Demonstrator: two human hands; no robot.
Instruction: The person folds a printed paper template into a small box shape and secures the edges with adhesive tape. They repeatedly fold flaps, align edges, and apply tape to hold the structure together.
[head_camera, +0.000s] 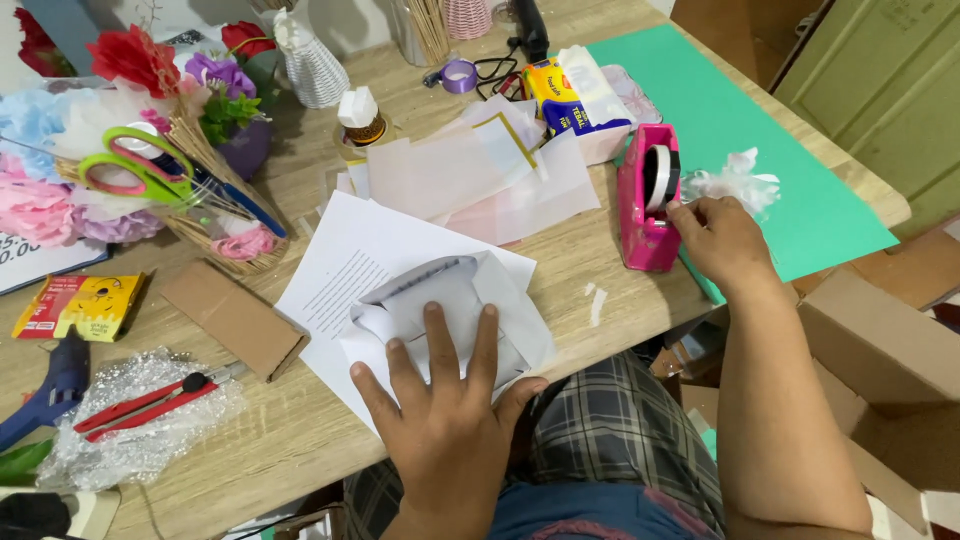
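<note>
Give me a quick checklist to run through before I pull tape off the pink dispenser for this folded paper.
1. Left hand flat on the folded white paper: ok.
2. Right hand at the pink tape dispenser, fingertips by the roll: ok.
3. Free tape end gripped: cannot tell.
4. Dispenser upright on the wooden table: ok.
5. Green scissors close by: not ok, far across the table in a basket.

The left hand (445, 400) lies flat, palm down, fingers spread and pointing away. The right hand (722, 240) reaches forward on an extended bare forearm (780, 400), fingertips pinched together.
</note>
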